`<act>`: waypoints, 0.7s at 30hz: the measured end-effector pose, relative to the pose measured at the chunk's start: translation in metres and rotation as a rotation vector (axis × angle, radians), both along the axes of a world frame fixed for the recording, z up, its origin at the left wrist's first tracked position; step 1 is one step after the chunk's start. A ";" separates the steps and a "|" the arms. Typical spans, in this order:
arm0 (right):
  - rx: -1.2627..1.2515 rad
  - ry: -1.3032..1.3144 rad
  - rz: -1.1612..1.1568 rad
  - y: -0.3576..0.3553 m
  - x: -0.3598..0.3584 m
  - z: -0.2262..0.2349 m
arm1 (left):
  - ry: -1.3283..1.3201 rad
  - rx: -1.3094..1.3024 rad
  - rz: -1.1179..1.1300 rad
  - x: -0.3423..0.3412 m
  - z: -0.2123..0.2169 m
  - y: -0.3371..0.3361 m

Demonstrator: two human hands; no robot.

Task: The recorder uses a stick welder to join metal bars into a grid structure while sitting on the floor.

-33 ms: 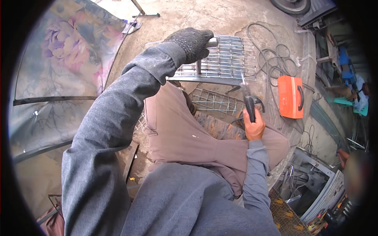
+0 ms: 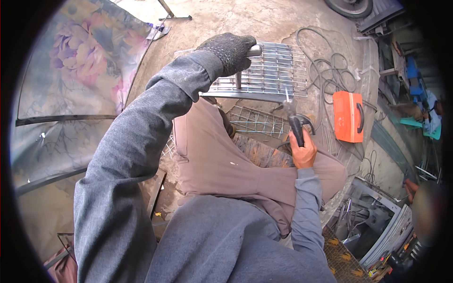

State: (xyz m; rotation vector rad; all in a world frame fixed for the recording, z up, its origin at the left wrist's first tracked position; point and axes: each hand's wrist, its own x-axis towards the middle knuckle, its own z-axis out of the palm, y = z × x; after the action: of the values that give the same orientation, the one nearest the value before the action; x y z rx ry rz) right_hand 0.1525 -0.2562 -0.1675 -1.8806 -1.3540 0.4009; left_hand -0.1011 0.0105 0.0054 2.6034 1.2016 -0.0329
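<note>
My left hand (image 2: 228, 53), in a dark knitted glove, is closed round a grey metal bar (image 2: 255, 50) above a wire grid (image 2: 278, 66). A short upright post (image 2: 238, 79) shows just below that hand; whether it joins the bar I cannot tell. The grid lies on a low metal frame (image 2: 269, 97). Bare and lower right, my right hand (image 2: 304, 151) grips the black handle of a welding electrode holder (image 2: 295, 125). Its thin bright tip points up, close to the near right edge of the grid.
An orange box with a black handle (image 2: 347, 117) stands to the right. Cables (image 2: 325, 70) coil on the concrete floor behind it. Below the frame lie another wire grid (image 2: 257, 121) and a worn wooden block (image 2: 262, 150). A flowered sheet (image 2: 80, 56) hangs at the left.
My right hand has tilted the electrode holder a little to the left, so its tip sits slightly farther left. My left hand has kept its place.
</note>
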 end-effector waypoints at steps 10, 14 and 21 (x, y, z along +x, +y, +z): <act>-0.024 -0.309 0.286 0.029 -0.024 0.008 | 0.021 -0.010 0.057 0.003 -0.003 -0.002; -0.105 -0.221 0.257 0.036 -0.029 0.004 | 0.030 0.031 0.043 0.006 -0.008 0.000; -0.068 -0.247 0.272 0.038 -0.027 -0.009 | 0.010 0.095 0.041 0.002 -0.014 0.003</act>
State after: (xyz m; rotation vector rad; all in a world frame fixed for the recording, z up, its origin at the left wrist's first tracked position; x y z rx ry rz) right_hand 0.1257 -0.2184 -0.1768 -1.8510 -1.7914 0.3615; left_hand -0.0994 0.0134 -0.0088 2.6619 1.2893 0.0199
